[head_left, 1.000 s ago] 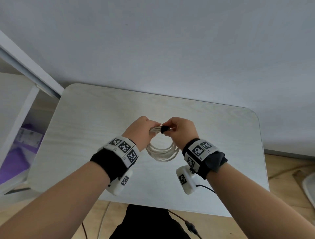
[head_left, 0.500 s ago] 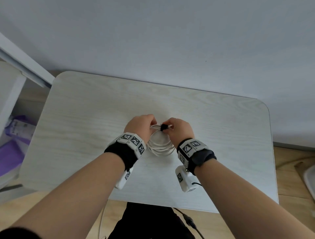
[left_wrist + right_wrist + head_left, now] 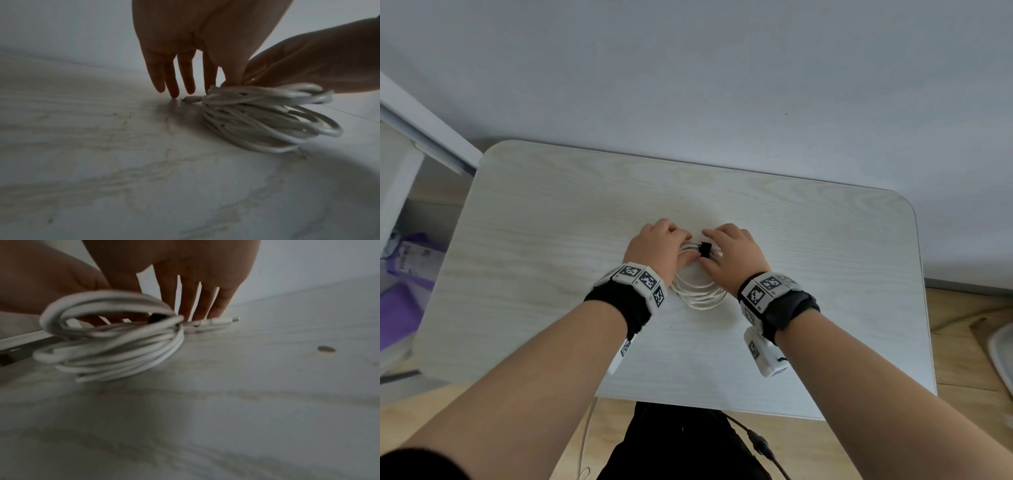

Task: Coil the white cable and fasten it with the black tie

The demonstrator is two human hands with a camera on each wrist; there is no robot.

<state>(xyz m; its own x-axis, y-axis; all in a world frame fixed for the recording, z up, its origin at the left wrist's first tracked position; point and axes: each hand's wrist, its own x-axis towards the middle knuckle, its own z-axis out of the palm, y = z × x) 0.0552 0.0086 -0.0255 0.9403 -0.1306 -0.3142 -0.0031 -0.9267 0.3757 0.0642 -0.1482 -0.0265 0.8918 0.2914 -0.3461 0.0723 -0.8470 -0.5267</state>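
The white cable [image 3: 700, 294] lies coiled on the pale wooden table [image 3: 551, 240], between my two hands. A black tie [image 3: 703, 248] wraps the coil's far side and also shows as the black tie [image 3: 157, 318] in the right wrist view. My left hand [image 3: 659, 246] stands at the coil's left with straight fingers [image 3: 174, 86] pointing down at the table and its thumb against the coiled cable [image 3: 267, 116]. My right hand [image 3: 732, 253] has straight fingers [image 3: 193, 301] behind the coil [image 3: 115, 345], near the cable's plug ends [image 3: 222, 321].
A white shelf unit [image 3: 424, 137] with purple packets [image 3: 404, 274] stands left of the table. The wall runs right behind the table's far edge. A small round mark [image 3: 326, 349] sits on the tabletop to the right. A dark cord [image 3: 760, 445] hangs below the front edge.
Both hands came down with the coil from above the table until it rests on the tabletop. The fingers went from curled round the coil and tie to straight.
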